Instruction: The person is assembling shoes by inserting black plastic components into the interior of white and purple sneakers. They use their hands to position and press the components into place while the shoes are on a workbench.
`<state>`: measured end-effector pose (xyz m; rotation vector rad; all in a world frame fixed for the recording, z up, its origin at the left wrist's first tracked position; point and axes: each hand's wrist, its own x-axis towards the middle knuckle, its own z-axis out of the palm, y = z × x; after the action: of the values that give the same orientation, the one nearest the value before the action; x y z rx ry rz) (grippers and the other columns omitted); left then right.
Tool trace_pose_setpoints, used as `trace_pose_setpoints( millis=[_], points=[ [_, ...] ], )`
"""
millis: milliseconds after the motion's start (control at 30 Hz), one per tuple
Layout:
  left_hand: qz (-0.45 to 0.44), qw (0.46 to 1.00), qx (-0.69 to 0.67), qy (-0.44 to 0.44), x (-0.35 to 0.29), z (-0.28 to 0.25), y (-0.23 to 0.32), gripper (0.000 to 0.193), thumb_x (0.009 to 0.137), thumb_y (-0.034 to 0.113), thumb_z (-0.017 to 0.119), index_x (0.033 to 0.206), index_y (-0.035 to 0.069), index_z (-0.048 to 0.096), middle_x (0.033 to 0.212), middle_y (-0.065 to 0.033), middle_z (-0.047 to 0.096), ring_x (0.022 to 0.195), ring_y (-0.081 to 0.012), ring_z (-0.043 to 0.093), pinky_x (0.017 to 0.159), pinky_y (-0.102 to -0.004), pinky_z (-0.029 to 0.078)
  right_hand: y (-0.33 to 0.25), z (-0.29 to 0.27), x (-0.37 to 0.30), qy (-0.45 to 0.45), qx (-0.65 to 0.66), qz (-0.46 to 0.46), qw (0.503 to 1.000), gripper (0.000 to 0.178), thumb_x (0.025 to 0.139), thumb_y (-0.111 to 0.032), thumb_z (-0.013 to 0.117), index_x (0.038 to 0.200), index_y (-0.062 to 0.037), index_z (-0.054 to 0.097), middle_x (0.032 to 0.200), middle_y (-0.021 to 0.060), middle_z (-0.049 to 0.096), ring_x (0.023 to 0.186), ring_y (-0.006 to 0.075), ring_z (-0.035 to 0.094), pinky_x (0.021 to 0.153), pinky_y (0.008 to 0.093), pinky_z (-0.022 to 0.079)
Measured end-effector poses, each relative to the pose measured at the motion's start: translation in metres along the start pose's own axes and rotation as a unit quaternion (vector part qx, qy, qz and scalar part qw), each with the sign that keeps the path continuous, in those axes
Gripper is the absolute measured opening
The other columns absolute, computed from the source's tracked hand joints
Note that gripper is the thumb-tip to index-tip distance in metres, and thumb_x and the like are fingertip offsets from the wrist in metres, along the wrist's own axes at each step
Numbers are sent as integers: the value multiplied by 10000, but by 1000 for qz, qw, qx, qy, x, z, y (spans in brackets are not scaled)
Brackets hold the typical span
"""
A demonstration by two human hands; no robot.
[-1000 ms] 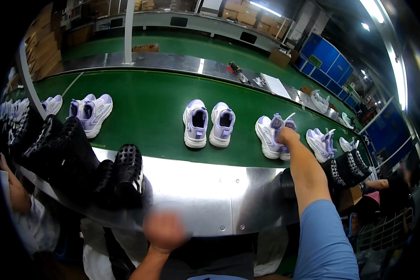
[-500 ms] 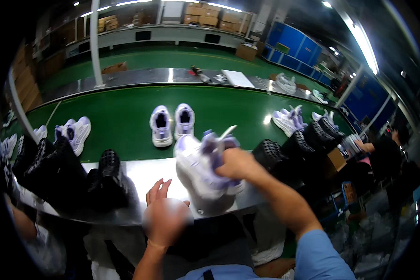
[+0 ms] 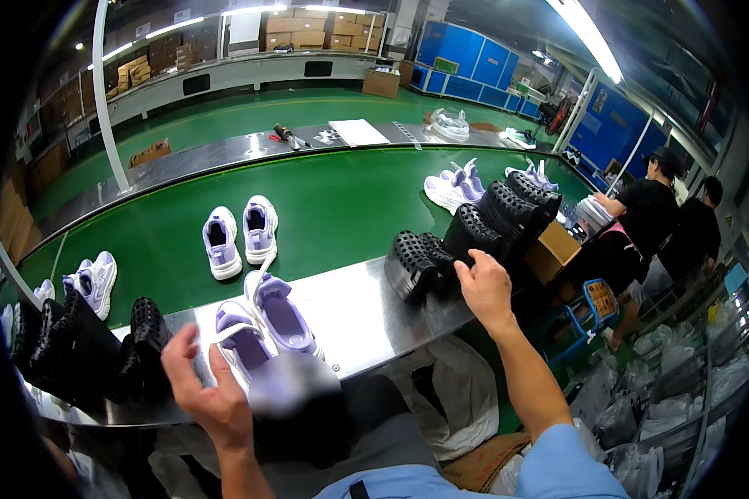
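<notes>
A pair of white and lavender sneakers (image 3: 285, 314) stands on the metal ledge in front of me, tongues pulled up; a blurred patch hides the end closest to me. My left hand (image 3: 212, 391) is beside the left sneaker, fingers apart, holding nothing; whether it touches the shoe I cannot tell. Out to the right, my right hand (image 3: 484, 287) is empty with its fingers spread. It is nearest to black foot-shaped forms (image 3: 478, 233) dotted with holes, which stand along the ledge.
Another sneaker pair (image 3: 260, 231) stands on the green belt (image 3: 341, 200), with more sneakers (image 3: 453, 187) farther right. Black forms (image 3: 75, 341) crowd the left of the ledge. A cardboard box (image 3: 551, 249) and two people (image 3: 653, 208) are at the right. A white sheet (image 3: 358, 132) lies beyond the belt.
My right hand has let go of the sneaker pair, which now stands on the ledge, and has moved right toward the black forms. The view has swung right.
</notes>
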<state>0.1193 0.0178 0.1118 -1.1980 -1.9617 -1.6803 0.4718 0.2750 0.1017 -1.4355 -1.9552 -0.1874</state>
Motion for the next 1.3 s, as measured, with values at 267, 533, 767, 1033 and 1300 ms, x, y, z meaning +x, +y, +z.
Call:
trace_pose_setpoints(
  millis=[267, 533, 767, 1033, 1300],
  points=[
    [83, 986, -77, -125, -13, 18, 41, 140, 907, -78, 675, 1034, -28, 705, 962, -142, 688, 875, -261, 673, 819, -333, 531, 5, 43, 10, -116, -100, 28, 988, 433, 988, -428, 708, 1036, -3, 640, 1000, 221, 733, 885, 433, 748, 766, 532, 599],
    [75, 978, -103, -168, -20, 31, 48, 168, 855, -86, 714, 1002, -5, 702, 915, -160, 701, 833, -329, 673, 754, -393, 536, 5, 22, 9, -100, -69, -4, 993, 402, 956, -381, 750, 1009, 7, 661, 983, 225, 739, 886, 434, 733, 748, 513, 595],
    [94, 959, -120, -239, -29, 44, 57, 188, 846, -57, 744, 1021, 5, 712, 927, -154, 699, 862, -344, 676, 765, -407, 543, 7, -38, -41, -7, -65, -36, 997, 335, 939, -336, 756, 970, -18, 656, 907, 188, 711, 766, 411, 711, 677, 489, 579],
    [228, 842, -32, -487, -19, 38, 95, 722, 858, 474, 837, 1389, 36, 620, 1427, -257, 570, 1341, -447, 534, 1097, -500, 473, -51, -150, -98, -252, 184, -102, 945, 422, 845, -224, 871, 1167, -7, 706, 872, 144, 670, 727, 323, 680, 655, 387, 547],
    [134, 708, -135, -680, 4, 33, 74, 654, 838, 402, 878, 1321, 10, 675, 1086, -202, 711, 1037, -387, 695, 883, -461, 552, -93, -135, -87, -391, 207, -298, 846, 550, 939, -459, 770, 1196, 17, 666, 915, 122, 677, 796, 294, 698, 695, 369, 568]
  ],
)
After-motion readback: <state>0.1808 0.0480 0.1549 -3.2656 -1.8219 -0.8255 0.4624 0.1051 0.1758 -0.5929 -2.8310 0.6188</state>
